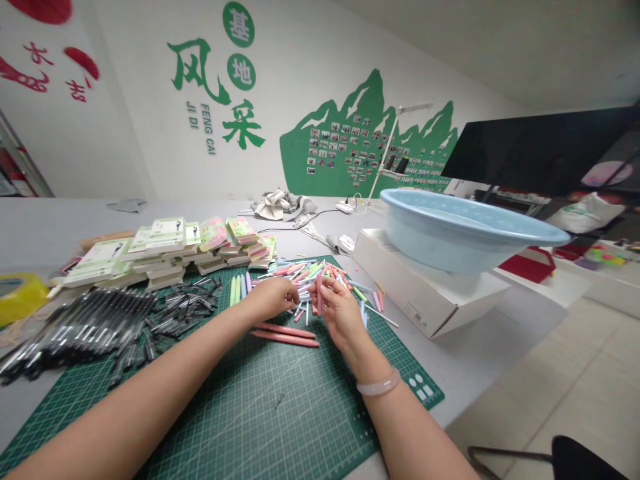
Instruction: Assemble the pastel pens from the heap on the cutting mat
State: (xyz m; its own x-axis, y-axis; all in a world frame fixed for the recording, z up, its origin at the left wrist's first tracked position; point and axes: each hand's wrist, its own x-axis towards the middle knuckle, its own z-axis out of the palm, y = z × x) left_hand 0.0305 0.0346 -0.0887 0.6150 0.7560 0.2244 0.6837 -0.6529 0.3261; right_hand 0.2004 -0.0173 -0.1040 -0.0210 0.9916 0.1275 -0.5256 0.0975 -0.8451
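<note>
My left hand (273, 298) and my right hand (337, 310) meet over a green cutting mat (260, 400), fingers curled. My right hand pinches a pink pen barrel (319, 293) held upright. My left hand's fingers close toward it on a small part I cannot make out. Just beyond both hands lies a pile of pastel pen parts (313, 273), pink, green and blue. Two finished pink pens (285, 335) lie on the mat below my hands.
A heap of black pens (90, 327) lies at the left, with stacked pen boxes (175, 250) behind it. At the right a light blue basin (465, 230) rests on a white carton (415, 283). A yellow tape roll (17, 293) sits far left.
</note>
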